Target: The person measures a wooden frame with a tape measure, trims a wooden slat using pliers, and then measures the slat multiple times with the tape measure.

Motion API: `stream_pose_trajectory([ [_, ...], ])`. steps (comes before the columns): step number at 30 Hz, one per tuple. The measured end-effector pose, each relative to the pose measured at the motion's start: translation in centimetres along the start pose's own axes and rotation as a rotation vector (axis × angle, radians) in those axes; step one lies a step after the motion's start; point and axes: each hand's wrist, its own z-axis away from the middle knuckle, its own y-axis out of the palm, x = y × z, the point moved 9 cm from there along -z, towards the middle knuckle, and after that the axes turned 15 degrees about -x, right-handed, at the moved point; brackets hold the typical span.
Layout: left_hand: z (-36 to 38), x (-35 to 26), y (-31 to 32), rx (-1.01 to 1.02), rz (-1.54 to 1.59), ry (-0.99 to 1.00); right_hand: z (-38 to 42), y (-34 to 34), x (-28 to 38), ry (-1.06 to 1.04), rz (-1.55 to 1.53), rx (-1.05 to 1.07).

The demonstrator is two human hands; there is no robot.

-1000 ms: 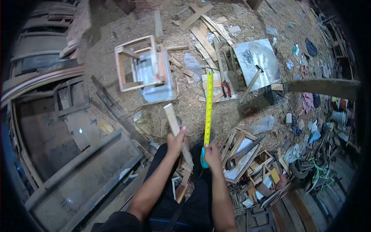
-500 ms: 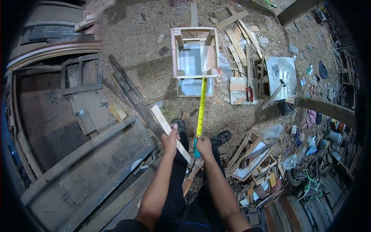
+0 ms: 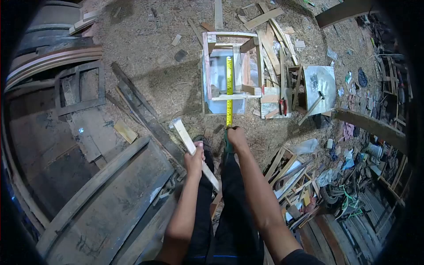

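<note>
My left hand (image 3: 194, 160) is wrapped round a pale wood strip (image 3: 185, 138), which slants up and to the left. In my right hand (image 3: 237, 138) is a tape measure (image 3: 228, 143) with a green case, partly hidden by my fingers. Its yellow blade (image 3: 229, 84) reaches forward over the near rail of a wooden frame (image 3: 207, 66), the tip lying over the frame's inside. Under the frame a pale bluish panel (image 3: 221, 107) rests on the ground.
Right of the frame lie loose wood strips (image 3: 269, 48), red-handled pliers (image 3: 282, 107) and a hammer (image 3: 311, 109) on a metal-topped piece (image 3: 327, 79). Dark old panels (image 3: 106, 203) fill the left side. Wood scraps (image 3: 291, 176) are heaped at lower right.
My right hand has moved forward with the tape measure, and the blade now extends across the frame's near rail. The frame looks turned and shifted slightly right. My left hand still grips the strip.
</note>
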Motion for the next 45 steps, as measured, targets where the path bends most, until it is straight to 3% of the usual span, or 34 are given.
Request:
stream_pose_trajectory([
  [8,2.1,3.7,1.5,-0.036,0.009,-0.083,-3.6,-2.0,2.3,-0.082,0.061,-0.036],
  [27,3.1,4.0,2.9,-0.092,-0.032,-0.094,-5.5,-0.5,2.5,-0.273,-0.022,-0.174],
  [30,3.1,3.9,2.9,-0.100,-0.051,-0.093,-5.0,-0.3,2.5,-0.218,-0.178,-0.183],
  [45,2.6,4.7,2.6,-0.066,-0.046,-0.109,-3.9,-0.9,3.3,-0.130,-0.102,-0.125],
])
